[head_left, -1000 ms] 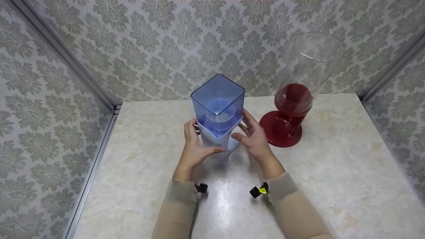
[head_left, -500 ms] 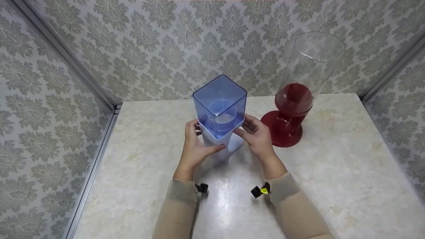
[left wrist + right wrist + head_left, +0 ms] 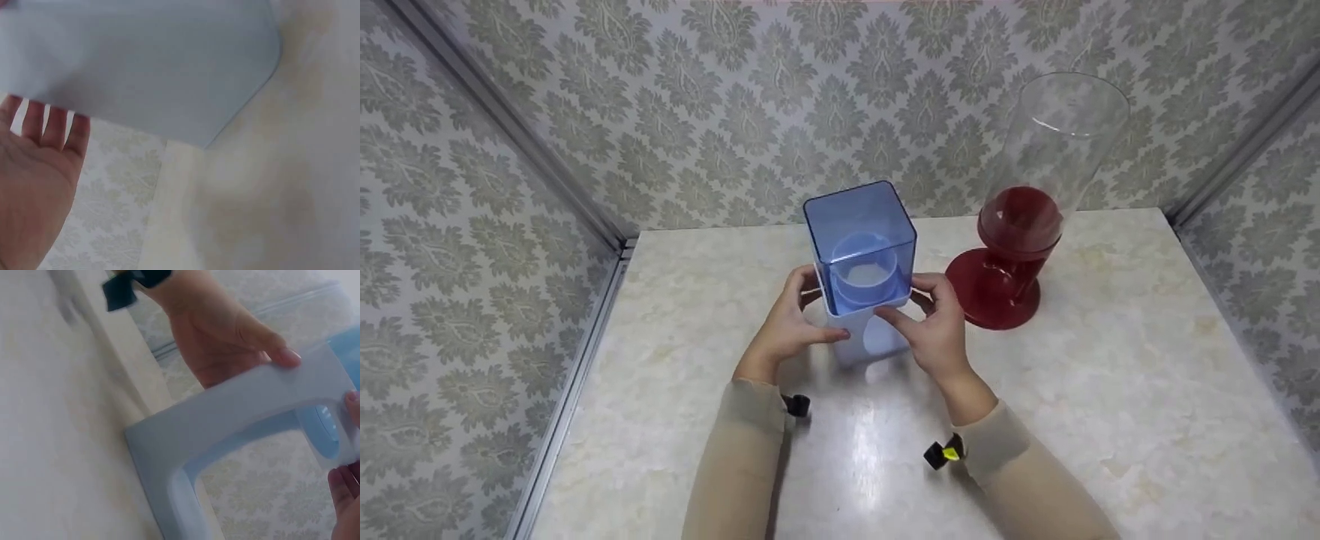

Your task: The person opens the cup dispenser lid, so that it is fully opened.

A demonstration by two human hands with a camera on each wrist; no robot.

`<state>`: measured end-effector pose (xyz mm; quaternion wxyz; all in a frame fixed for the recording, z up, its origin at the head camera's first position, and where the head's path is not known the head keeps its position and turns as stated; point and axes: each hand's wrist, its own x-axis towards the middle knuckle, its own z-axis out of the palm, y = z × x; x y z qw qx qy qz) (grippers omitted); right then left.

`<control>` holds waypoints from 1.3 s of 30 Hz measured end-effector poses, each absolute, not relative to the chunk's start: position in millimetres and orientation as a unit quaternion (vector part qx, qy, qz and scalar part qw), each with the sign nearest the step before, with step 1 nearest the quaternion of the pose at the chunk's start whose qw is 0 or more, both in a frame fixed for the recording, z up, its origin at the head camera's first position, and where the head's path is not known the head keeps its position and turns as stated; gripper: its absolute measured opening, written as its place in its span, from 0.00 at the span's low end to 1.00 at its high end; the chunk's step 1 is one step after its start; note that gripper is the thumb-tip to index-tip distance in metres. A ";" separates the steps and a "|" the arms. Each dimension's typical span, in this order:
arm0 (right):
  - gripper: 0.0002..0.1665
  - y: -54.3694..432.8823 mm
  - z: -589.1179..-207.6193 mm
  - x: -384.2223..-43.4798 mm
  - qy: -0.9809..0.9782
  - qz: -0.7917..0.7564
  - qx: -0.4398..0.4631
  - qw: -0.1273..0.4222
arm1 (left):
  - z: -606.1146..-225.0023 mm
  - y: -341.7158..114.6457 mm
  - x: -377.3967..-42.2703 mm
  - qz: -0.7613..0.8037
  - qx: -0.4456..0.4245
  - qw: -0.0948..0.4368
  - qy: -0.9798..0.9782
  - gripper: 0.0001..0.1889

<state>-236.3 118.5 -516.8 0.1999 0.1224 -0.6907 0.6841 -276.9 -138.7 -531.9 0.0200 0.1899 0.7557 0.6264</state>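
Observation:
A square dispenser stands in the middle in the head view, with a see-through blue container (image 3: 855, 214) on top of a pale base (image 3: 851, 341). A round ring shows inside the blue part. My left hand (image 3: 787, 326) holds the base at its left, thumb across the near face. On the right side my right hand (image 3: 941, 330) grips it just under the blue container, thumb at the front edge. In the right wrist view, the pale frame (image 3: 169, 444) has a large arched opening. The left wrist view shows a plain side wall (image 3: 146, 67) with left fingertips at its edge.
A second dispenser stands at the right, with a tall clear cylinder (image 3: 1054, 135) on a dark red stand (image 3: 997, 292). Both are on a marble-patterned table (image 3: 682, 405). Patterned walls (image 3: 735, 90) rise behind and at both sides.
The square dispenser has turned so that a flat side, rather than a corner, faces me. Both hands have shifted with it, the left wrist moving slightly left. The red dispenser stays put.

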 end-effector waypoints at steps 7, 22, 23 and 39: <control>0.38 99.1 -520.5 -223.1 -0.703 0.662 0.113 0.232 | -518.5 -156.5 -289.5 0.622 0.226 0.126 0.739 0.59; 0.98 123.7 -442.5 -273.4 -0.668 0.694 0.251 0.098 | -508.7 -131.9 -271.1 0.664 0.177 0.024 0.726 0.79; 1.01 123.9 -435.4 -278.3 -0.669 0.692 0.261 0.074 | -507.6 -130.8 -271.9 0.661 0.174 0.021 0.730 0.78; 0.83 98.8 -448.8 -276.9 -0.598 0.762 0.247 0.034 | -524.2 -117.5 -276.3 0.694 0.192 0.001 0.693 0.66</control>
